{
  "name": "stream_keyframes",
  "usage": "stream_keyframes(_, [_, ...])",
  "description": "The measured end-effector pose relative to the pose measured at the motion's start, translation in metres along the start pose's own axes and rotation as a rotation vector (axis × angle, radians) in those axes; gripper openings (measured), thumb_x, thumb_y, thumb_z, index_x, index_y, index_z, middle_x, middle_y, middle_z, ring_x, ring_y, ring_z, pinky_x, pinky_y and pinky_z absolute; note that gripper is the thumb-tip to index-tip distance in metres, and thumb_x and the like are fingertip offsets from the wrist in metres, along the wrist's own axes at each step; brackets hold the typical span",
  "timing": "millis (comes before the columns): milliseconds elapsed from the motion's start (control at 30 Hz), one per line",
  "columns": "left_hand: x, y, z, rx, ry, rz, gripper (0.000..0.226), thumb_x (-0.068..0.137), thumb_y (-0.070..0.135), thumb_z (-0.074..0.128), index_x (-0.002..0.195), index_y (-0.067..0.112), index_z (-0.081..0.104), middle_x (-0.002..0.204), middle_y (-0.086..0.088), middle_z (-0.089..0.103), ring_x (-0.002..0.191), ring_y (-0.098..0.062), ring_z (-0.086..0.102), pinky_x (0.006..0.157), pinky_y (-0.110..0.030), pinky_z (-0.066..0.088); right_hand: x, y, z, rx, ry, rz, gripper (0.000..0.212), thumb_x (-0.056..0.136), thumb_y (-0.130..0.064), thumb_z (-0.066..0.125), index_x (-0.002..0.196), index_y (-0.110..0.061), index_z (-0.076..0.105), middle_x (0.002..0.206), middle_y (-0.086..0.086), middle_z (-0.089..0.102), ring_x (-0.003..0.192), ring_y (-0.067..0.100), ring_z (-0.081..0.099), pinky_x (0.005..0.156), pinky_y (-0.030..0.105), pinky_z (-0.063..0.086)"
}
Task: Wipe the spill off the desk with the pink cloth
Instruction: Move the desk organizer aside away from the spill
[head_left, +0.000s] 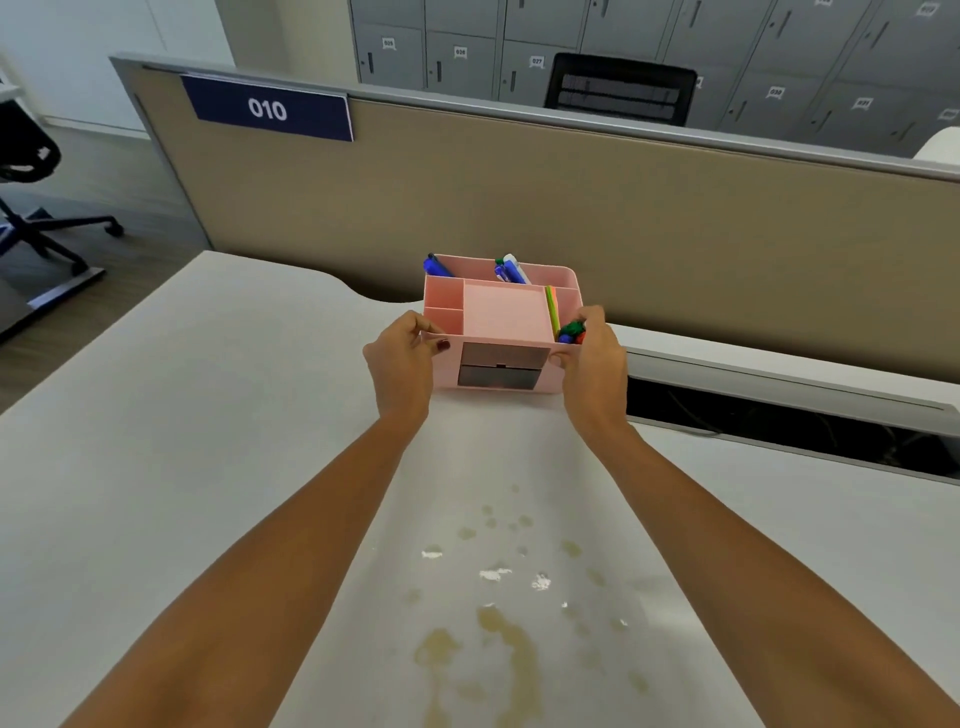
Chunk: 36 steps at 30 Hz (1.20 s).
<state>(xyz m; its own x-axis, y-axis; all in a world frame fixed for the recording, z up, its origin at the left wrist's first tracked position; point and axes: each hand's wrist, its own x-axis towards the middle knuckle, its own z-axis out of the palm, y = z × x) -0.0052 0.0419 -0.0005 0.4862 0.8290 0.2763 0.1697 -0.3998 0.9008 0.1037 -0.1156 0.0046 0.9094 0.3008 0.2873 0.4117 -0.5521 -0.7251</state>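
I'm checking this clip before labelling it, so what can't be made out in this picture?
Head view only:
- Pink cloth: not in view.
- Spill: near end cut off by the bottom edge.
- Organizer sides: covered by the left hand and right hand.
- Drawer contents: hidden behind dark fronts.

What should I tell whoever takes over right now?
Left hand and right hand grip opposite ends of the pink organizer at the back of the desk.
The yellowish spill lies unwiped on the near part of the desk, between the forearms.
The pink cloth is not in view.
Left to do: let go of the organizer, find the cloth, wipe the spill.
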Motion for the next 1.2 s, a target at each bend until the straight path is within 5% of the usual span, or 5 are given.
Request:
stream_keyframes(167, [-0.012, -0.005, -0.050, 0.041, 0.087, 0.027, 0.007, 0.088, 0.014, 0.064, 0.084, 0.016, 0.059, 0.099, -0.006, 0.071, 0.078, -0.011, 0.061, 0.071, -0.011, 0.048, -0.028, -0.030, 0.015, 0.035, 0.021, -0.039, 0.008, 0.101, -0.017, 0.043, 0.107, -0.017, 0.049, 0.088, -0.013, 0.052, 0.075, -0.003, 0.057, 0.063, 0.010, 0.052])
stream_keyframes(433, [-0.032, -0.026, -0.148, 0.132, 0.236, -0.022, 0.005, 0.088, 0.015, 0.063, 0.090, 0.010, 0.064, 0.101, -0.006, 0.071, 0.083, -0.011, 0.061, 0.076, -0.025, 0.054, -0.084, -0.097, 0.049, 0.012, -0.083, -0.143, 0.010, 0.102, -0.020, 0.043, 0.111, -0.022, 0.047, 0.095, -0.012, 0.051, 0.081, 0.011, 0.056, 0.050, 0.002, 0.037])
stream_keyframes(600, [-0.054, -0.037, -0.205, 0.151, 0.316, -0.071, 0.001, 0.088, 0.011, 0.063, 0.087, 0.012, 0.064, 0.097, -0.006, 0.071, 0.079, -0.006, 0.058, 0.073, -0.023, 0.053, -0.121, -0.129, 0.072, 0.037, -0.166, -0.201, 0.013, 0.100, -0.020, 0.047, 0.112, -0.021, 0.048, 0.098, -0.010, 0.057, 0.083, 0.013, 0.057, 0.059, 0.005, 0.040])
stream_keyframes(867, [-0.094, -0.057, -0.265, 0.203, 0.423, -0.164, 0.002, 0.086, 0.010, 0.065, 0.088, 0.011, 0.065, 0.091, -0.004, 0.068, 0.079, -0.014, 0.061, 0.069, -0.024, 0.053, -0.174, -0.161, 0.094, 0.032, -0.253, -0.309, 0.032, 0.094, -0.019, 0.056, 0.124, -0.017, 0.047, 0.113, 0.001, 0.062, 0.087, 0.017, 0.063, 0.077, 0.028, 0.056])
stream_keyframes(1200, [-0.121, -0.069, -0.288, 0.219, 0.440, -0.246, 0.009, 0.086, 0.013, 0.066, 0.092, 0.007, 0.065, 0.098, -0.012, 0.071, 0.083, -0.019, 0.065, 0.077, -0.035, 0.057, -0.206, -0.171, 0.099, 0.044, -0.324, -0.300, 0.031, 0.097, -0.022, 0.047, 0.127, -0.015, 0.046, 0.119, 0.002, 0.060, 0.093, 0.019, 0.063, 0.085, 0.034, 0.057])
